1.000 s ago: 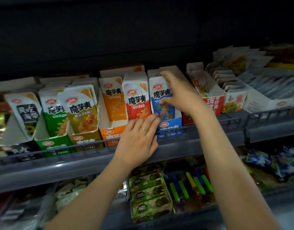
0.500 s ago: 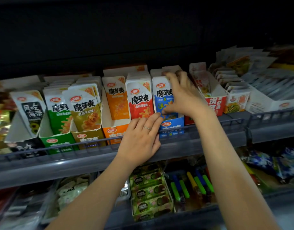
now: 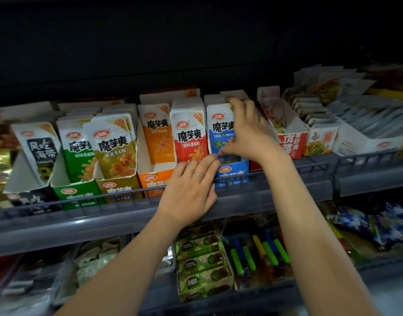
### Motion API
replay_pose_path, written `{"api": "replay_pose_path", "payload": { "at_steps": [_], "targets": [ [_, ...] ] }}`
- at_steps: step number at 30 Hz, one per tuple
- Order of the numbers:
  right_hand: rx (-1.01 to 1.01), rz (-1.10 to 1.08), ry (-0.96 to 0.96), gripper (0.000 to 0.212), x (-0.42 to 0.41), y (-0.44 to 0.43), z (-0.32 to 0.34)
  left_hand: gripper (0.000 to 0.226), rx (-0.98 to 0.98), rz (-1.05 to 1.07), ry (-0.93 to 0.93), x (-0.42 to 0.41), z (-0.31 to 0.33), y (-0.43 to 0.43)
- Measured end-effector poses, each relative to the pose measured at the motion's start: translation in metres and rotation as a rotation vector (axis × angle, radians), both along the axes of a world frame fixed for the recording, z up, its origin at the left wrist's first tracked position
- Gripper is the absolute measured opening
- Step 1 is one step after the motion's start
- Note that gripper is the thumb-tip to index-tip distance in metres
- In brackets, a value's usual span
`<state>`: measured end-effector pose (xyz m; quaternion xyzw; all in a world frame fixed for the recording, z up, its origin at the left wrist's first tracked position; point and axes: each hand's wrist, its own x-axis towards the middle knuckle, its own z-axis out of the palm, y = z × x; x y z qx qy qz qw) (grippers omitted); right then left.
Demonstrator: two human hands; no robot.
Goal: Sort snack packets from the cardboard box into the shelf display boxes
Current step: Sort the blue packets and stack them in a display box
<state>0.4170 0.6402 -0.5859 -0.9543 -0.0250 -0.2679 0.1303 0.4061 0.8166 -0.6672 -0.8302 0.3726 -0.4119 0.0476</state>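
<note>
Blue packets [image 3: 219,133] in blue display box [image 3: 233,174], right grip [image 3: 249,135] holding them

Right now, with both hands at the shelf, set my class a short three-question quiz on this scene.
1. True or false: the right hand holds the blue packets standing in the blue display box.
2. Which packet stands directly left of the blue ones? A orange, B red, C green.
3. Fill in: the left hand wears a ____ on one finger.
Key: 1 true; 2 B, the red packet; 3 ring.
</note>
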Motion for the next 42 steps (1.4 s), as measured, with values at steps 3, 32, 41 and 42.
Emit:
{"api": "replay_pose_path", "payload": {
  "at_steps": [3,32,41,42],
  "targets": [
    [0.103,0.035,-0.037,0.1,-0.005,-0.003,-0.001,0.049,0.007,0.003,0.014,-0.001,-0.001,0.0],
    [-0.295,0.54,1.193,0.032,-0.245,0.106,-0.342,0.03,0.298,0.065,1.219,-0.243,-0.166,0.192],
    [-0.268,0.315,1.416,0.076,-0.253,0.145,-0.438,0.032,0.323,0.157,1.283,-0.239,-0.182,0.203],
    [-0.298,0.323,1.408,0.079,-0.253,0.151,-0.445,0.032,0.335,0.173,1.3,-0.239,-0.185,0.205]
  ]
}}
